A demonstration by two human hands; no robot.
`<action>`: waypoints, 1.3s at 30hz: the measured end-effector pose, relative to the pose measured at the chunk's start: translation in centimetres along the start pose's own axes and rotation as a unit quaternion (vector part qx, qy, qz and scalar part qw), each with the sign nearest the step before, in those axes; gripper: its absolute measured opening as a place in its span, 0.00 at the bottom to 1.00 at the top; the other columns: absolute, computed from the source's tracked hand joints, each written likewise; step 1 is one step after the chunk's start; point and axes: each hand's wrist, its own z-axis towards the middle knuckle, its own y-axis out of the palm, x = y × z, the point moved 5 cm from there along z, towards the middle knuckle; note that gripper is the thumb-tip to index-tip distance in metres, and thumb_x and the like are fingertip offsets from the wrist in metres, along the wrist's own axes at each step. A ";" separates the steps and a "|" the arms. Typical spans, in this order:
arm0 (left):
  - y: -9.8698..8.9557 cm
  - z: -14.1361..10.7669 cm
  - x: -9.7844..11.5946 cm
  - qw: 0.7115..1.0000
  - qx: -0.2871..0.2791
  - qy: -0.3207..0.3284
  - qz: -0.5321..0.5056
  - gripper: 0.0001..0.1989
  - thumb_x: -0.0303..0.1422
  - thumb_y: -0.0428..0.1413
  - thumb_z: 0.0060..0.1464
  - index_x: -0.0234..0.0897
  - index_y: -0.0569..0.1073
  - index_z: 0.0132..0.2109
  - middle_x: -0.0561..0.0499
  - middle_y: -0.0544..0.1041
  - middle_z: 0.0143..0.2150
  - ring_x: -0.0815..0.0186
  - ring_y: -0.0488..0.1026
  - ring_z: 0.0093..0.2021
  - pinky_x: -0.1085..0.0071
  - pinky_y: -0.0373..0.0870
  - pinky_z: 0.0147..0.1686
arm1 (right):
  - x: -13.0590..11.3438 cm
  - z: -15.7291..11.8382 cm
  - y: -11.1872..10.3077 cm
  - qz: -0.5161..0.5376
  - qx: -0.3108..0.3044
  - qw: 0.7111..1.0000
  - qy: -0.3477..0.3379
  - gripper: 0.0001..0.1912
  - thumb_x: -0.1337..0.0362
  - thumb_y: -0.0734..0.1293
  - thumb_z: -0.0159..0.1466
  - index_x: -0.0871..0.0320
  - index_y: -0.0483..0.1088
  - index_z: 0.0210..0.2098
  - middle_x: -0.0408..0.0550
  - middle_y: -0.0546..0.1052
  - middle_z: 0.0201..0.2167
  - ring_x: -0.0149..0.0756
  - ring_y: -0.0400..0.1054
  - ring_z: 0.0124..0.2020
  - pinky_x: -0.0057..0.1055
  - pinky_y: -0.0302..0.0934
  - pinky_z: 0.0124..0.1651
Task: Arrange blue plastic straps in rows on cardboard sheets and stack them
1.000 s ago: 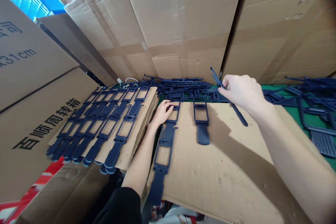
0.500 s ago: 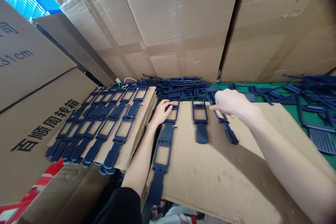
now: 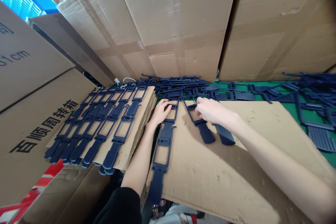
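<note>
At the left of the cardboard sheet, my left hand has its fingers closed over the upper end of a linked pair of dark blue plastic frame pieces with ribbed tongues. My right hand pinches the side of a single frame piece, which lies slanted on the cardboard. Just right of it, another frame piece shows its ribbed tongue; its upper part is hidden under my right hand.
Linked frame pieces hang in rows over a cardboard stack at left. Loose frame pieces lie heaped behind the sheet, and more pieces lie right on a green surface. Large cartons wall off the back.
My right hand has moved left, from the right-hand frame piece to the middle one. The middle piece has turned from straight to slanted; the right one now lies flat. My left hand stays put.
</note>
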 end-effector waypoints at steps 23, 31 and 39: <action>0.1 0.0 -0.1 1.000 -0.002 -0.002 0.001 0.11 0.32 0.48 0.59 0.37 0.74 0.44 0.45 0.71 0.49 0.61 0.69 0.53 0.63 0.63 0.56 | 0.2 1.9 2.0 0.037 0.102 0.992 0.065 0.11 0.70 0.56 0.65 0.63 0.69 0.39 0.57 0.68 0.41 0.43 0.70 0.37 0.33 0.57 0.35; 0.2 0.1 -0.2 1.000 -0.004 0.001 -0.001 0.12 0.33 0.48 0.60 0.37 0.74 0.44 0.45 0.70 0.49 0.61 0.68 0.54 0.64 0.63 0.56 | 0.0 2.0 2.3 0.044 0.114 0.990 0.065 0.14 0.69 0.54 0.66 0.64 0.69 0.40 0.59 0.68 0.43 0.41 0.69 0.35 0.32 0.56 0.36; 0.1 0.1 0.0 1.000 -0.006 0.001 0.000 0.12 0.32 0.48 0.60 0.37 0.74 0.44 0.45 0.70 0.49 0.61 0.68 0.54 0.64 0.63 0.56 | -0.4 2.0 2.5 0.044 0.109 0.991 0.059 0.16 0.69 0.53 0.66 0.65 0.70 0.41 0.61 0.68 0.43 0.42 0.69 0.36 0.32 0.56 0.35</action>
